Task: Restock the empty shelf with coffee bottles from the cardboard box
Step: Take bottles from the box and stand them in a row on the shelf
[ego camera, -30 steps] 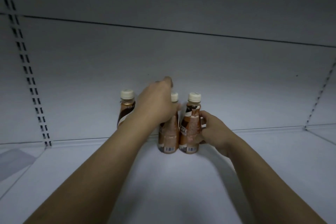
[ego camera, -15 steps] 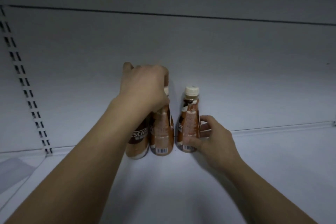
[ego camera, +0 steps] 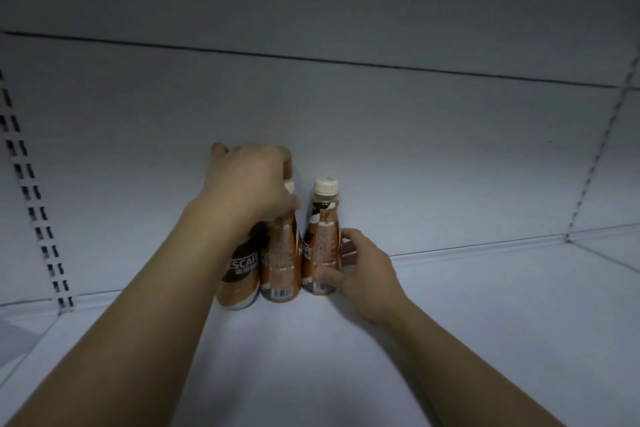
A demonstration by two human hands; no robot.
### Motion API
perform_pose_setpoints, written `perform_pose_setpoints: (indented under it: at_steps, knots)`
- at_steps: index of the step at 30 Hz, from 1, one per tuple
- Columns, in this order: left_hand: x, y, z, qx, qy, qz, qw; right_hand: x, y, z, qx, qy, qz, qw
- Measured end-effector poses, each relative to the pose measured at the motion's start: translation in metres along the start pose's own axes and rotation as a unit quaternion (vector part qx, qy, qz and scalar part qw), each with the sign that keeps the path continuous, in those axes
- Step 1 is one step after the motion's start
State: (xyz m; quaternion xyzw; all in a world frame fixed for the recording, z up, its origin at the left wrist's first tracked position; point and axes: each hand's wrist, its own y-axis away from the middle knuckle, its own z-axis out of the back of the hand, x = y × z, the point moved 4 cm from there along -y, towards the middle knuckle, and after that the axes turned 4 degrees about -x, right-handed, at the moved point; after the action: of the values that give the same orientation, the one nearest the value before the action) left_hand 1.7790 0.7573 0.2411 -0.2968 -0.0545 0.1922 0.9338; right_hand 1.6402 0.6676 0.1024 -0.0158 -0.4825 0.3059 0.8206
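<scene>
Three brown coffee bottles with cream caps stand upright in a tight row near the back of the white shelf [ego camera: 346,357]. My left hand [ego camera: 249,184] covers the tops of the left bottle [ego camera: 240,277] and the middle bottle [ego camera: 281,263], gripping them from above. Around the lower body of the right bottle [ego camera: 322,239] my right hand [ego camera: 360,270] is wrapped, thumb in front and fingers behind. The cardboard box is out of view.
The shelf's white back panel [ego camera: 415,166] rises right behind the bottles. Slotted uprights run at the left [ego camera: 38,229] and at the right [ego camera: 595,156]. Bare shelf floor stretches to both sides of the row.
The left bottle has come in against the middle one, so all three now stand together. My left hand shifted onto the two left tops. My right hand slid lower on the right bottle.
</scene>
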Motion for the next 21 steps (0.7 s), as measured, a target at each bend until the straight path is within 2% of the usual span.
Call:
perform_pose_setpoints:
  at_steps: [3,7,12,15,19,21]
  knots:
    - [-0.003,0.012,0.010,-0.036,0.023,0.009,0.999,0.016,0.002,0.012,0.046,0.071,0.009,0.996]
    - [-0.030,0.041,0.016,-0.059,0.110,-0.031,0.992,0.035,0.013,0.057,-0.025,0.100,0.036,0.994]
    - [-0.100,0.084,0.001,-0.001,0.266,-0.090,0.960,0.014,0.072,0.128,-0.084,0.180,0.047,0.979]
    - [-0.170,0.119,-0.018,0.056,0.344,-0.168,0.922,-0.028,0.126,0.172,-0.117,0.222,0.000,0.968]
    - [-0.266,0.171,-0.042,0.125,0.366,-0.262,0.884,-0.095,0.212,0.224,-0.177,0.241,-0.089,0.950]
    - [-0.310,0.197,-0.050,0.130,0.348,-0.319,0.872,-0.127,0.254,0.245,-0.184,0.271,-0.145,0.934]
